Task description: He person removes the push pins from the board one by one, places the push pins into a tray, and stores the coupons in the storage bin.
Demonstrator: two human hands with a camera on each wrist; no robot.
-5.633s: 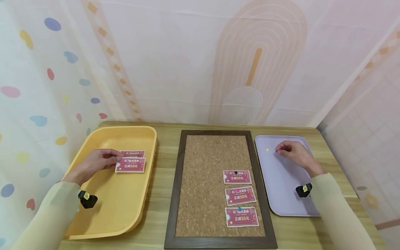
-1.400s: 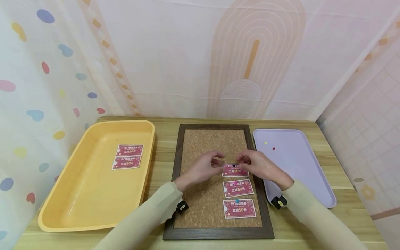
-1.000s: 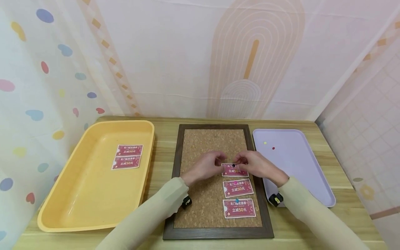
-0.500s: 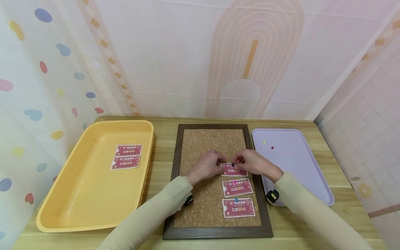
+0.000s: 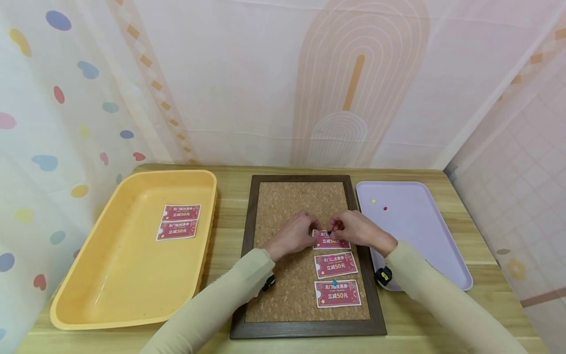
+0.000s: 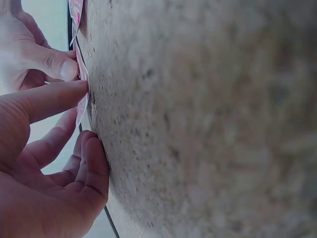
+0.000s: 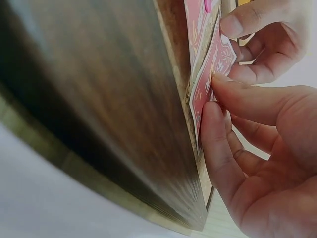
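Note:
A framed corkboard [image 5: 283,309] bears three red coupons, each with a pin. My right hand [image 5: 360,230] pinches the black thumbtack [image 5: 329,233] at the head of the top coupon [image 5: 323,243] between thumb and forefinger. My left hand [image 5: 292,236] holds that coupon's left end; its thumb [image 6: 59,96] lies on the paper, the other fingers curled beside it. In the right wrist view, the coupon [image 7: 202,94] bends slightly off the cork. Below it lie the middle coupon [image 5: 341,269], with a pink pin [image 5: 332,257], and the bottom coupon [image 5: 342,297], with a blue pin [image 5: 334,282].
On the left stands a deep yellow tray [image 5: 124,275] with two more coupons [image 5: 178,230] inside. A shallow lilac tray [image 5: 424,236] to the board's right holds a yellow pin [image 5: 373,201] and a red pin [image 5: 385,208]. A patterned curtain [image 5: 247,88] hangs behind.
Several seconds ago my hands were at the two trays, the left holding a coupon; now both are at the top coupon. Over the last second my right fingers have closed on the black thumbtack.

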